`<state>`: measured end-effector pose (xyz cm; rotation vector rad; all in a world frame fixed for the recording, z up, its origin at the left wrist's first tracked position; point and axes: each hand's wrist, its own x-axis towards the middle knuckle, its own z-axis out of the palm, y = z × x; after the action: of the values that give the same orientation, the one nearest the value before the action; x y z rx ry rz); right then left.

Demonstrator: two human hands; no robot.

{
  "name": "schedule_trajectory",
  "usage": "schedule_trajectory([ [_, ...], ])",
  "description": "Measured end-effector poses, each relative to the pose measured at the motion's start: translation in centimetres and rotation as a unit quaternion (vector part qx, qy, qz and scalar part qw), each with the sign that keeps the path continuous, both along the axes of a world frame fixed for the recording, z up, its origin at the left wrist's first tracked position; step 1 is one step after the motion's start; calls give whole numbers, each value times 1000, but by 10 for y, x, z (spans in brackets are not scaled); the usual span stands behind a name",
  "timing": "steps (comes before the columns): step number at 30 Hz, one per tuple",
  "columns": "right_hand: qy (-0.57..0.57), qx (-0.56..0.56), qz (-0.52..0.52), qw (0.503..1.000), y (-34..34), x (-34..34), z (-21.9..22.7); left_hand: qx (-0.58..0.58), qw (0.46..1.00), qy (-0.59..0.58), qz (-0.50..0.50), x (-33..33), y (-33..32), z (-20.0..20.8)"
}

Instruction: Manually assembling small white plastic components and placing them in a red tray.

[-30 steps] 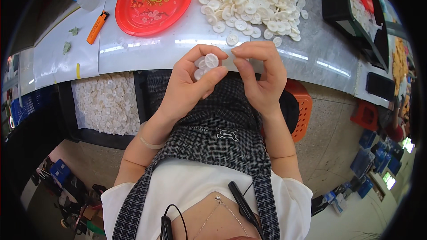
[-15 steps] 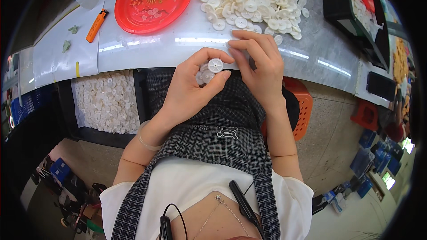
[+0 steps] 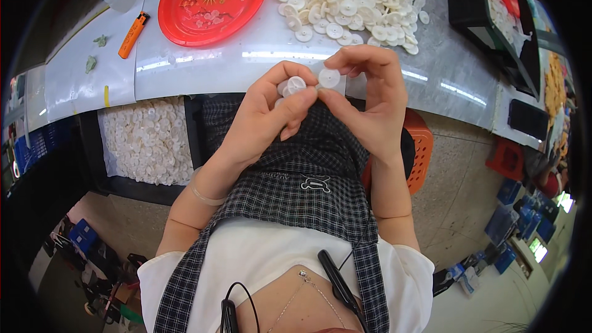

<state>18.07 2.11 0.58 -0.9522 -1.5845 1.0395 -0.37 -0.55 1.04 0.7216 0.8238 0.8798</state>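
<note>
Above my lap, at the near edge of the table, my left hand (image 3: 256, 117) is closed round a few small white plastic gears (image 3: 296, 84). One of them is pinched near its thumb and forefinger; others sit partly hidden in the curl of the fingers. Right beside it, my right hand (image 3: 381, 98) holds a white toothed disc (image 3: 328, 78) at its edge between thumb and fingers. The two hands' fingertips meet, or nearly so. Beyond them on the table lies a large heap of similar off-white discs (image 3: 351, 3).
A red round tray (image 3: 213, 36) lies at the far left of the heap, with an orange cutter (image 3: 132, 36) and a small bottle (image 3: 120, 2) beside it. At lower left stands a black bin of white discs (image 3: 148, 142). A black crate (image 3: 487, 24) is at right, an orange stool (image 3: 419, 151) below.
My right hand, whose fingers were apart with no disc showing, now has a white disc pinched. My left thumb has closed further over the gears, and the hands have come together.
</note>
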Motion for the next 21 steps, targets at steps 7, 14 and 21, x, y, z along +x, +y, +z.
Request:
schedule_trajectory([
  [7, 42, 8, 33, 999, -1, -6, 5, -19, 996, -85, -24, 6, 1, -2],
  [14, 15, 25, 57, 998, 2, 1, 1, -21, 992, -118, -45, 1, 1, -12],
  [21, -60, 16, -139, 988, 13, 12, -7, -21, 995, -97, -15, 2, 4, -8],
])
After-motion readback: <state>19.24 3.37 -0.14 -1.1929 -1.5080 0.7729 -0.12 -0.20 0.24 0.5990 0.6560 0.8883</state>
